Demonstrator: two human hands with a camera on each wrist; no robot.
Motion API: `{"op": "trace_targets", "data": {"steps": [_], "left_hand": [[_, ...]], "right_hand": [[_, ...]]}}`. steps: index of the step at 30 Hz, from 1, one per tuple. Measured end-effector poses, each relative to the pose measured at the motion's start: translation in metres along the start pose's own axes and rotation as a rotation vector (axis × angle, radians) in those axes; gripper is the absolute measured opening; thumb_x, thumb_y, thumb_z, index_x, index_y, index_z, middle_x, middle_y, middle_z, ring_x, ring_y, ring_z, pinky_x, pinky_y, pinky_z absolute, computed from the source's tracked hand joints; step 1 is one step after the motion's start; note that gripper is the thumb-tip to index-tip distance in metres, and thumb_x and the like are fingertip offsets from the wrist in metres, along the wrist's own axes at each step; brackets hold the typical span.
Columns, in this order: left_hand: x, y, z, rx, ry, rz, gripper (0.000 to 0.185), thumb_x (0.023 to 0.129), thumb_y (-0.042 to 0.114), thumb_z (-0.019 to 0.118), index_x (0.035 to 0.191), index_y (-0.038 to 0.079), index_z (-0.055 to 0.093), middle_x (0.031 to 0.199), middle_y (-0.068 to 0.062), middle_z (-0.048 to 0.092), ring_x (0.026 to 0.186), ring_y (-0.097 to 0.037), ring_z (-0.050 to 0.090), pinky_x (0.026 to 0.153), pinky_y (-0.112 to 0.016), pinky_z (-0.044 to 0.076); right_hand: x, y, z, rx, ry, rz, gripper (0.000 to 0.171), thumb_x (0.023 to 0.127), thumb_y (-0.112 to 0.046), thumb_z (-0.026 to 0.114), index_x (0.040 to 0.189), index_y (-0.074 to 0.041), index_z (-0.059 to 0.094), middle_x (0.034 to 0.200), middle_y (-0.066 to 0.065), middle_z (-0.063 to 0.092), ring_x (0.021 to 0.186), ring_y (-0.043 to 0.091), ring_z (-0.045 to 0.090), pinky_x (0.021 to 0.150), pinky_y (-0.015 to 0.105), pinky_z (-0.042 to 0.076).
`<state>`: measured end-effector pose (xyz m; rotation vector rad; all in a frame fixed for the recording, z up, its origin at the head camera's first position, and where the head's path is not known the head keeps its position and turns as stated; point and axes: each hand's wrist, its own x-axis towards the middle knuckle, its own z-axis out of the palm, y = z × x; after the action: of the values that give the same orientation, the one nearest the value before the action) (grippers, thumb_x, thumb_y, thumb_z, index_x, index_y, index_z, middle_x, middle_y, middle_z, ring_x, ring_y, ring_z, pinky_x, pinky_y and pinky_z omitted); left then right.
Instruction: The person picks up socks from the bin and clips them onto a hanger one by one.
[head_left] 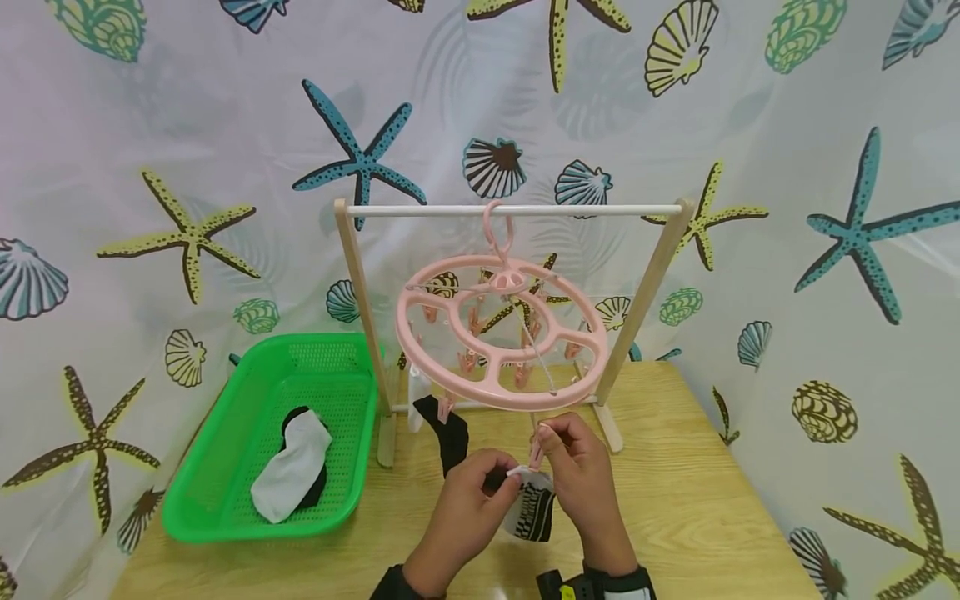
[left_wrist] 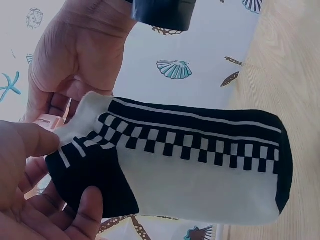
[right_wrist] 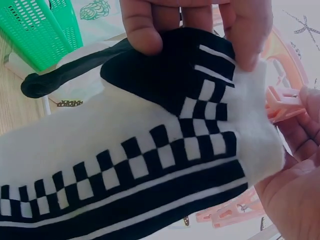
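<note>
A short sock point(head_left: 534, 510), white with black checks and stripes, hangs between both hands in front of the pink round peg hanger point(head_left: 501, 333). My left hand point(head_left: 501, 479) pinches the sock's black and white cuff point(left_wrist: 75, 150) between thumb and fingers point(right_wrist: 150, 30). My right hand point(head_left: 546, 433) pinches a pink peg point(head_left: 536, 454) that dangles from the hanger's front rim, right at the white cuff edge point(right_wrist: 255, 115). The peg point(right_wrist: 282, 102) shows beside the cuff. A black sock point(head_left: 450, 433) hangs from a peg to the left.
The hanger hooks over the bar of a small wooden rack point(head_left: 360, 283) on the wooden table point(head_left: 690, 500). A green mesh basket point(head_left: 225, 467) at the left holds a white and black sock point(head_left: 294, 467). A seashell-print curtain stands close behind and at both sides.
</note>
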<state>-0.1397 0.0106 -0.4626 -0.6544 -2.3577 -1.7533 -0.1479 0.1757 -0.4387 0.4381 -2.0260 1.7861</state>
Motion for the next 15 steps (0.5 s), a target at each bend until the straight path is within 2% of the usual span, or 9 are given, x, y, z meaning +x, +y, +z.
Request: {"op": "trace_targets", "data": {"steps": [5,9,15], "left_hand": [[0.0019,-0.0009,0.0006,-0.051,0.049,-0.028,0.007,0.096,0.019,0.068,0.095,0.012,0.069,0.083,0.004,0.065,0.069,-0.007,0.059,0.060,-0.025,0.051],[0.0019,0.0003,-0.0003,-0.091,0.066,-0.019,0.007,0.096,0.018,0.068,0.095,0.011,0.069,0.082,0.004,0.066,0.069,-0.008,0.059,0.060,-0.025,0.050],[0.0050,0.0041,-0.0028,-0.072,0.104,-0.030,0.002,0.094,0.008,0.068,0.095,0.008,0.068,0.083,0.002,0.066,0.068,-0.010,0.058,0.060,-0.025,0.049]], "right_hand": [[-0.0002,-0.0010,0.0010,0.010,0.002,-0.006,0.008,0.101,0.000,0.054,0.096,0.002,0.060,0.069,0.013,0.061,0.061,0.022,0.060,0.061,0.033,0.050],[-0.0006,-0.0010,0.0028,0.037,0.003,-0.012,0.008,0.100,0.000,0.055,0.094,0.003,0.060,0.068,0.015,0.059,0.058,0.023,0.059,0.056,0.032,0.051],[-0.0001,-0.0018,0.0050,0.062,-0.010,-0.013,0.008,0.100,0.001,0.054,0.095,0.004,0.059,0.070,0.017,0.058,0.058,0.023,0.058,0.056,0.033,0.052]]}}
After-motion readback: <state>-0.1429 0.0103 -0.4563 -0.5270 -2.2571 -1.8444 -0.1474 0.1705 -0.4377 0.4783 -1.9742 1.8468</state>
